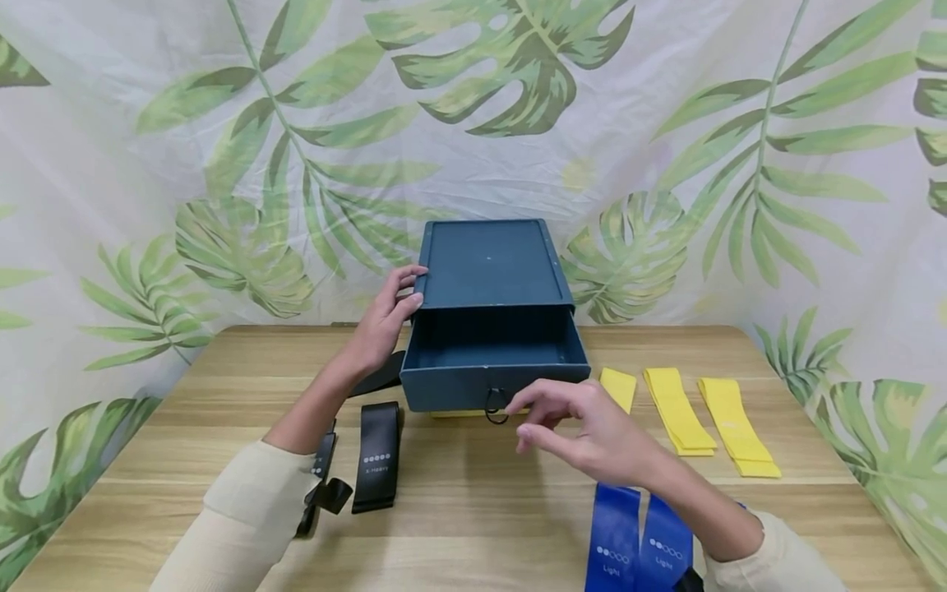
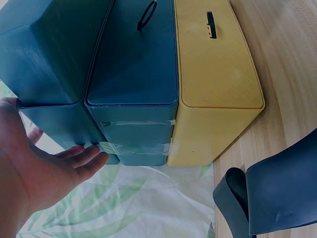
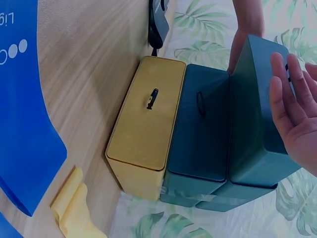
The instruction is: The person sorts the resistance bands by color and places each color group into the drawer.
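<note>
A stack of small drawers [image 1: 488, 263] stands at the back of the table, its dark blue top drawer [image 1: 444, 388] pulled out, with a bare inside showing. My left hand [image 1: 386, 316] rests on the left side of the casing, fingers fairly straight in the left wrist view. In front of the drawer face hovers my right hand [image 1: 588, 423], fingers loosely bent beside the black ring pull [image 1: 488, 413]. The right wrist view shows those fingers extended and overlapping the pull. Below are a shut blue drawer [image 2: 133, 59] and a shut yellow drawer [image 2: 218, 69].
Black exercise bands [image 1: 377, 460] marked X-Heavy lie on the left. Yellow bands [image 1: 676, 411] lie in a row at the right. Blue bands [image 1: 612, 543] marked Light are at the front right, under my right forearm. A leaf-patterned cloth [image 1: 488, 164] hangs behind the table.
</note>
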`<action>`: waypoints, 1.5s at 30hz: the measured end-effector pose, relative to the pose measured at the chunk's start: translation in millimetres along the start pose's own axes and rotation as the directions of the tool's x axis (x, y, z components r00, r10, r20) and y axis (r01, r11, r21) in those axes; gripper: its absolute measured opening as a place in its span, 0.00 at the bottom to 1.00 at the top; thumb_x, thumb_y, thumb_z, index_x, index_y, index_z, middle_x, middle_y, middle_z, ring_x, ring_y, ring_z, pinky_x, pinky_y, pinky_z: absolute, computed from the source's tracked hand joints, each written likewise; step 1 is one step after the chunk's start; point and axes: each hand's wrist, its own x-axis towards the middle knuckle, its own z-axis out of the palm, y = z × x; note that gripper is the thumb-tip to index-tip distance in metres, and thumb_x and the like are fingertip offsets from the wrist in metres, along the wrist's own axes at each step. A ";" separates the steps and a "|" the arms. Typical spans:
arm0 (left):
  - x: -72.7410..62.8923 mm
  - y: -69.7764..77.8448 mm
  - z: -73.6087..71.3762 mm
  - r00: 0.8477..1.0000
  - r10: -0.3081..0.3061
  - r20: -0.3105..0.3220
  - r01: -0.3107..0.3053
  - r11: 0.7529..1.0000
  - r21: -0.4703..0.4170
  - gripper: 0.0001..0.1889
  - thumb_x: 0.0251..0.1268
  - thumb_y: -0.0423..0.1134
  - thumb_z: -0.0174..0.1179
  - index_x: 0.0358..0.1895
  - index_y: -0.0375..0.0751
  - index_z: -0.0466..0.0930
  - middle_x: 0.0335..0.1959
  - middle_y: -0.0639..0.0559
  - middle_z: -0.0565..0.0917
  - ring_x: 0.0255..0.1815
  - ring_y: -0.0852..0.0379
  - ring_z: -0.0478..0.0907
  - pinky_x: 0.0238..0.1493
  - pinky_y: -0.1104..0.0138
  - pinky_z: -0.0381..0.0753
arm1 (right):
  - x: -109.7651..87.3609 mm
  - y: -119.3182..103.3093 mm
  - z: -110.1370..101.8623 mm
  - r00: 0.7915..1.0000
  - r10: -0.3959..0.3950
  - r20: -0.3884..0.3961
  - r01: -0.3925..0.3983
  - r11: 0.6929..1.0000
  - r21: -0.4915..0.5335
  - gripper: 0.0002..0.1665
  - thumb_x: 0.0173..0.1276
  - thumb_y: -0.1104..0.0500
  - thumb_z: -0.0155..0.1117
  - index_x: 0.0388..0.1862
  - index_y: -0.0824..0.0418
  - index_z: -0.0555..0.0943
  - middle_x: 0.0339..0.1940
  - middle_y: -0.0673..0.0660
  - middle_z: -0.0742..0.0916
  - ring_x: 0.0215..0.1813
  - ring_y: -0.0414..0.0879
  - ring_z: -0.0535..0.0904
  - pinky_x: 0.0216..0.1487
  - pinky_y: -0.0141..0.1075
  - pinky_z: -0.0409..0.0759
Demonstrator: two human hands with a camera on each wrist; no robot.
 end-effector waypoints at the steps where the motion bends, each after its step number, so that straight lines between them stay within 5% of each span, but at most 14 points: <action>1: 0.1 0.1 -0.3 1.000 -0.001 -0.001 0.001 1.000 0.001 0.26 0.85 0.42 0.40 0.78 0.36 0.56 0.81 0.31 0.53 0.79 0.31 0.56 0.75 0.38 0.59 | 0.3 0.3 0.3 1.000 0.000 0.006 0.000 1.000 0.005 0.12 0.74 0.68 0.64 0.54 0.62 0.83 0.33 0.49 0.91 0.37 0.43 0.88 0.40 0.37 0.86; 11: 0.2 -1.3 -0.2 1.000 -0.003 0.011 0.003 1.000 0.003 0.26 0.85 0.41 0.40 0.79 0.36 0.56 0.81 0.31 0.52 0.80 0.31 0.55 0.76 0.39 0.58 | 1.0 2.0 7.8 0.998 0.019 0.065 -0.021 0.999 0.030 0.10 0.75 0.65 0.65 0.53 0.63 0.83 0.36 0.51 0.92 0.39 0.47 0.89 0.42 0.37 0.87; 18: -0.3 -1.9 -0.5 1.000 0.000 0.004 0.000 1.000 0.003 0.26 0.84 0.41 0.40 0.78 0.36 0.56 0.80 0.31 0.52 0.79 0.31 0.55 0.76 0.39 0.58 | -3.7 -0.7 6.9 0.998 -0.001 0.060 -0.001 0.999 0.034 0.12 0.74 0.65 0.67 0.54 0.63 0.82 0.36 0.50 0.92 0.39 0.41 0.88 0.41 0.36 0.87; 25: 0.1 -0.8 -1.3 1.000 0.008 0.000 -0.008 1.000 0.008 0.26 0.84 0.42 0.40 0.78 0.36 0.56 0.80 0.31 0.53 0.79 0.31 0.56 0.76 0.39 0.58 | -14.9 -9.2 -16.1 0.992 -0.119 -0.052 0.117 0.993 -0.028 0.17 0.72 0.73 0.64 0.57 0.64 0.82 0.35 0.50 0.91 0.38 0.43 0.89 0.40 0.36 0.86; 33: 0.6 -0.6 -1.6 1.000 0.012 0.005 -0.012 1.000 0.004 0.26 0.84 0.41 0.41 0.78 0.36 0.56 0.80 0.31 0.53 0.79 0.31 0.55 0.76 0.39 0.58 | -29.8 -4.8 -60.8 0.961 -0.139 -0.240 0.136 0.990 -0.031 0.19 0.68 0.80 0.61 0.55 0.68 0.82 0.33 0.55 0.91 0.35 0.43 0.88 0.37 0.31 0.84; 45: 0.5 -1.9 -1.7 1.000 0.008 0.004 -0.008 1.000 -0.001 0.26 0.85 0.41 0.40 0.78 0.35 0.56 0.80 0.31 0.52 0.79 0.31 0.55 0.76 0.39 0.58 | -37.6 51.4 -84.7 0.925 0.102 -0.367 -0.117 0.993 -0.019 0.10 0.74 0.74 0.60 0.52 0.73 0.81 0.36 0.53 0.92 0.37 0.41 0.88 0.36 0.30 0.84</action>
